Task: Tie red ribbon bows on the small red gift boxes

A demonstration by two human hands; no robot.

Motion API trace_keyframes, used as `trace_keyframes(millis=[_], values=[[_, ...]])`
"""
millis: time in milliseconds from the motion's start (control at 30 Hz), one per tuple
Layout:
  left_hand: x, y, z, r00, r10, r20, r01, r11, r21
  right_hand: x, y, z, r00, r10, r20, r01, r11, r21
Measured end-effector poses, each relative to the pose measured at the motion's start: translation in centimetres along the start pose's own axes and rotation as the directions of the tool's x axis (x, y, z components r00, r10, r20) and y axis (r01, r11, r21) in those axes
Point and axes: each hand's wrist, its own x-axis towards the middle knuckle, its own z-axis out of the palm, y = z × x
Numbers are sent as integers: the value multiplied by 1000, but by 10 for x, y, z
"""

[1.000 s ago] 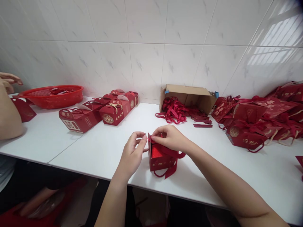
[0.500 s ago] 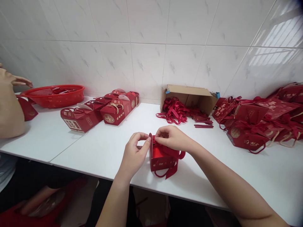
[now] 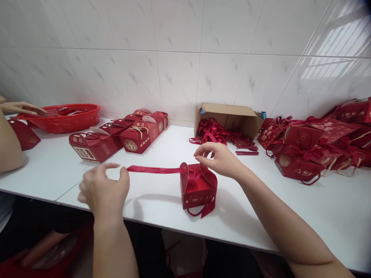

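Note:
A small red gift box (image 3: 198, 189) with gold lettering stands on the white table (image 3: 162, 150) in front of me. A red ribbon (image 3: 153, 169) runs taut from the box's top out to the left. My left hand (image 3: 102, 191) pinches the ribbon's free end between thumb and forefinger, well left of the box. My right hand (image 3: 218, 159) hovers just above the box's right top flap, fingers curled with the tips close together; nothing is plainly in them.
A row of finished red boxes (image 3: 116, 137) sits at the back left, beside a red basket (image 3: 62, 117) where another person's hand (image 3: 21, 108) reaches. A tipped cardboard carton (image 3: 232, 117) spills red ribbons (image 3: 213, 135). Flat red boxes (image 3: 315, 148) pile at the right.
My left hand has pulled the ribbon out leftward from the box until it is stretched tight. My right hand has lifted off the box top. The other person's hand has moved to the basket.

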Motion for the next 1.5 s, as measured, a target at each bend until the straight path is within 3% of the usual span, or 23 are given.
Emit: trace_keyframes(millis=[67,100,167,233,333,500,633,733,833,967,1133,1300,1500], values=[[4,-5,1,996,38,-85,-46,994,-102,-2,1,-11,999,33,-15,-33,999,-26],[3,-4,5,996,66,-66,-79,974,-212,-4,2,-15,998,60,-5,-60,997,-41],[-6,2,18,982,151,110,-82,876,-475,-9,7,-22,990,135,45,-131,988,-81],[-20,14,35,879,260,400,70,758,-649,-16,15,-23,968,220,122,-203,970,-133],[-44,31,53,700,365,613,214,712,-669,-29,30,-12,934,294,205,-274,954,-123],[-59,39,50,484,341,806,258,824,-504,-48,50,14,894,423,145,-446,868,217],[-51,33,39,382,335,861,251,859,-445,-54,56,15,885,417,208,-464,832,305],[-42,29,33,370,318,873,237,876,-420,-55,60,4,899,351,262,-425,843,329],[-29,28,28,407,314,858,202,885,-420,-55,67,-8,919,321,228,-390,819,421],[-12,30,20,438,318,841,169,889,-425,-54,76,-21,916,339,215,-399,698,595],[-5,31,16,425,319,847,124,907,-403,-56,76,-28,890,344,300,-453,585,673],[-6,32,13,412,349,842,157,883,-443,-58,75,-32,885,331,329,-466,605,646],[1,38,6,431,364,826,169,866,-470,-58,68,-39,903,263,339,-429,556,712]])
